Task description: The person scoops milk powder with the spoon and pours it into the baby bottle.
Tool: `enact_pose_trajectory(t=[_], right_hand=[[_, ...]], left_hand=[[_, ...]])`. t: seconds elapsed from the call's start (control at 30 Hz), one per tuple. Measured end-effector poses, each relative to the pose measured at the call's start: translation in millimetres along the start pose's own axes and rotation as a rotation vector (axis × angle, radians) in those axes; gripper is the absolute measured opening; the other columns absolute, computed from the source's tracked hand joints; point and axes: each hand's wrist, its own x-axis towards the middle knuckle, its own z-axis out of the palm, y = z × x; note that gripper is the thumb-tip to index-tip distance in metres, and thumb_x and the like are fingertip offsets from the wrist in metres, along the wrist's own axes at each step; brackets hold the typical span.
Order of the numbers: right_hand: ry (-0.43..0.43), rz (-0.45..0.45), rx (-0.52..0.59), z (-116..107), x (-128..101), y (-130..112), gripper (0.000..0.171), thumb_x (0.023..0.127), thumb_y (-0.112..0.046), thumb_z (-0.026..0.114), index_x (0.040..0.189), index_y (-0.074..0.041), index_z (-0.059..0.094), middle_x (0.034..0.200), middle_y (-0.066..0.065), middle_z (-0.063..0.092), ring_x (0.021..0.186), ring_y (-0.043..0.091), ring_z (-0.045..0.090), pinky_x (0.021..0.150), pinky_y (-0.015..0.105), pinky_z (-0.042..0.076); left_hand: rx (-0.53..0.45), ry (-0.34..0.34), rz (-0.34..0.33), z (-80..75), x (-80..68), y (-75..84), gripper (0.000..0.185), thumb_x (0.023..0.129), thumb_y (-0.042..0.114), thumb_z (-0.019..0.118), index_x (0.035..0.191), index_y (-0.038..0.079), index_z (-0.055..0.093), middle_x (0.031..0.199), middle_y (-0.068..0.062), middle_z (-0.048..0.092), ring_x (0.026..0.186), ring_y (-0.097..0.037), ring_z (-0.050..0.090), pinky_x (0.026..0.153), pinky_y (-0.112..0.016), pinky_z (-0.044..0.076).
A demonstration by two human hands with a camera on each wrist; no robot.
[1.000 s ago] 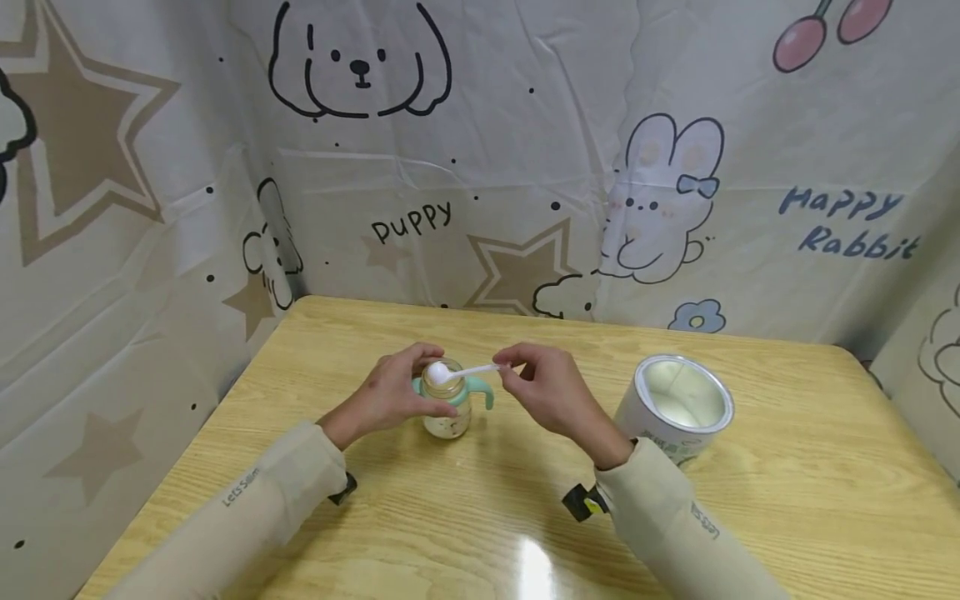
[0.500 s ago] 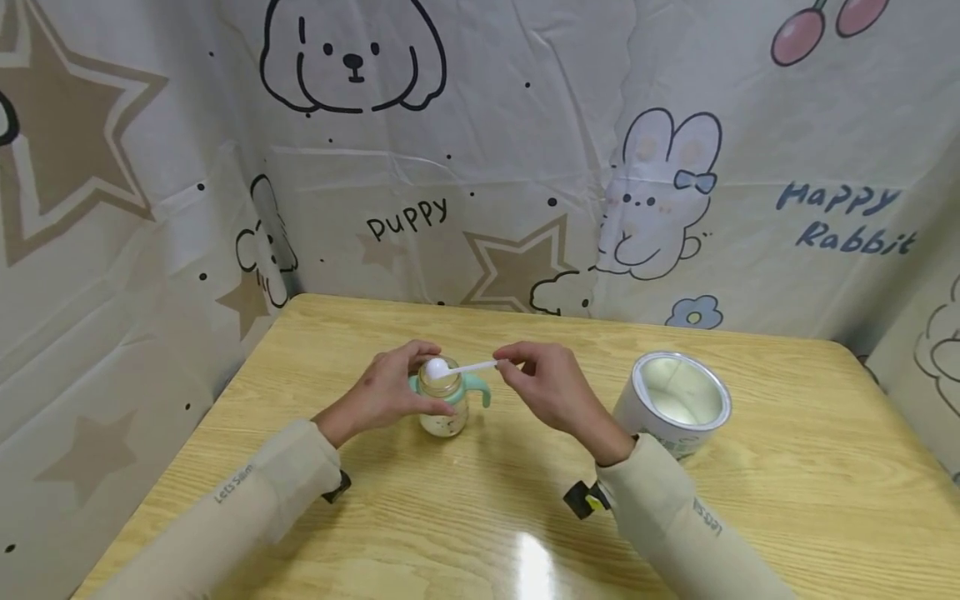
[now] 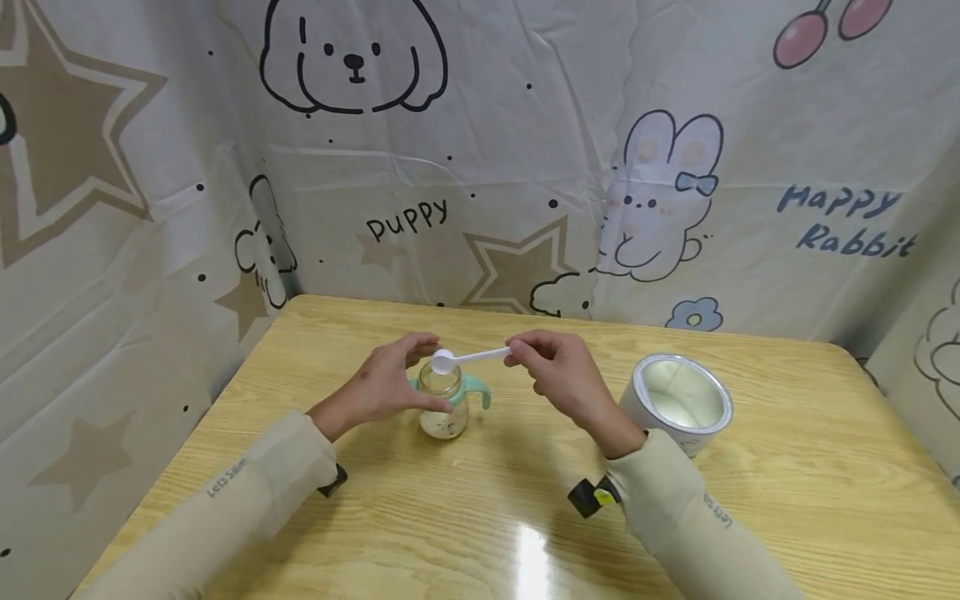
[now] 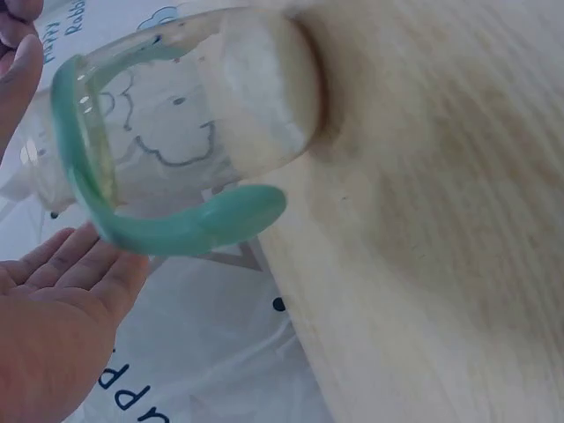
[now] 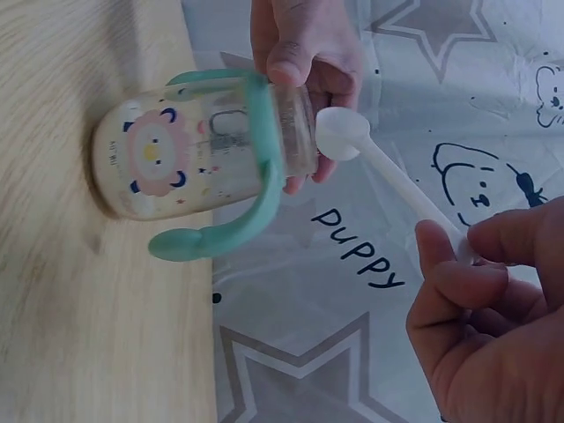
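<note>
The left hand [image 3: 378, 385] curls round the baby bottle [image 3: 443, 402], thumb and fingertips on the green collar at its neck while it stands upright on the wooden table [image 3: 787, 500]. Just above the bottle's open mouth hangs the bowl of a white scoop [image 3: 468, 359], its handle end pinched between the thumb and fingertips of the right hand [image 3: 564, 377]. Beyond that hand's wrist stands an open tin [image 3: 675, 402], apart from the fingers.

a light wooden surface [image 3: 787, 500] with rounded corners shows a bright glare patch near its front edge. behind and to both sides hangs a pale cartoon curtain [image 3: 525, 150] with a puppy, a rabbit, brown stars, cherries, perhaps a small blue flower low down.
</note>
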Motion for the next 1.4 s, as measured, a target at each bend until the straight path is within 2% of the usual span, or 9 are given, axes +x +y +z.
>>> enact_pose_trajectory(t=[0.3, 0.53, 0.8, 1.07, 1.3, 1.4], right_hand=[[0.029, 0.009, 0.08, -12.2, -4.5, -6.1, 0.027, 0.102, -0.019, 0.06, 0.111, 0.004, 0.07, 0.083, 0.004, 0.07, 0.051, 0.005, 0.039, 0.048, 0.017, 0.038], [0.05, 0.041, 0.046, -29.1, -10.3, -9.0, 0.029, 0.102, -0.022, 0.06, 0.114, 0.004, 0.069, 0.085, 0.005, 0.07, 0.057, 0.006, 0.041, 0.05, 0.017, 0.039], [0.087, 0.091, 0.029, -51.2, -20.1, -14.3, 0.03, 0.103, -0.024, 0.058, 0.115, 0.001, 0.069, 0.087, 0.003, 0.069, 0.054, 0.005, 0.038, 0.048, 0.017, 0.034], [0.12, 0.085, 0.027, -76.0, -30.2, -17.8, 0.033, 0.104, -0.025, 0.057, 0.118, 0.004, 0.065, 0.084, -0.001, 0.069, 0.05, 0.003, 0.034, 0.044, 0.017, 0.031], [0.154, 0.105, -0.064, -94.0, -40.2, -19.5, 0.038, 0.104, -0.031, 0.056, 0.123, 0.002, 0.064, 0.086, -0.005, 0.069, 0.052, 0.004, 0.037, 0.045, 0.019, 0.035], [0.16, 0.105, -0.064, -101.9, -44.0, -19.0, 0.04, 0.105, -0.03, 0.055, 0.125, 0.004, 0.062, 0.087, -0.004, 0.069, 0.052, 0.005, 0.038, 0.044, 0.019, 0.034]], left_hand=[[-0.084, -0.028, 0.029, -5.0, 5.6, 9.0, 0.092, 0.074, 0.023, 0.091, 0.147, 0.001, 0.041, 0.147, -0.017, 0.049, 0.139, -0.034, 0.042, 0.115, -0.046, 0.036], [-0.097, -0.021, 0.065, -5.0, 10.2, 18.1, 0.09, 0.074, 0.021, 0.091, 0.146, 0.001, 0.042, 0.147, -0.014, 0.049, 0.138, -0.032, 0.043, 0.115, -0.045, 0.037], [-0.111, -0.013, 0.128, -2.0, 16.9, 33.4, 0.087, 0.075, 0.02, 0.091, 0.145, 0.001, 0.043, 0.147, -0.014, 0.05, 0.138, -0.031, 0.044, 0.114, -0.044, 0.038], [-0.169, -0.029, 0.149, 5.0, 24.4, 45.9, 0.087, 0.073, 0.014, 0.091, 0.144, 0.0, 0.044, 0.146, -0.015, 0.05, 0.137, -0.027, 0.046, 0.115, -0.037, 0.037], [-0.19, -0.032, 0.147, 18.0, 31.3, 56.3, 0.09, 0.071, 0.014, 0.093, 0.145, 0.0, 0.044, 0.146, -0.013, 0.052, 0.136, -0.025, 0.047, 0.113, -0.034, 0.038], [-0.2, -0.034, 0.151, 23.4, 33.5, 60.6, 0.09, 0.071, 0.014, 0.093, 0.145, 0.0, 0.044, 0.145, -0.013, 0.052, 0.136, -0.025, 0.047, 0.113, -0.033, 0.039]])
